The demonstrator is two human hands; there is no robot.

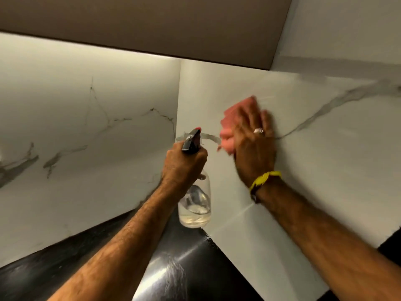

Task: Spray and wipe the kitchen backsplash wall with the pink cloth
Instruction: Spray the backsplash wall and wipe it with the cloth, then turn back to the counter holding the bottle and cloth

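- My left hand [184,164] fists the spray bottle [194,205] neck over the worktop [173,268] corner; light, slick.
- My right hand [253,144] flat, pressing the soft pink cloth [230,127] against the backsplash wall [325,159].

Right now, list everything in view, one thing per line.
pink cloth: one, pink, pressed flat on the right backsplash panel under the right hand.
spray bottle: one, clear with a little liquid, black trigger head with a red tip, held near the corner.
backsplash wall: two panels, white marble with grey veins, meeting at a corner.
countertop: one, glossy black, below.
cabinet underside: one, brown, above.
wristband: one, yellow, right wrist.
ring: one, silver, right hand.
left hand: fingers around the bottle's neck.
right hand: flat on the cloth, blurred.
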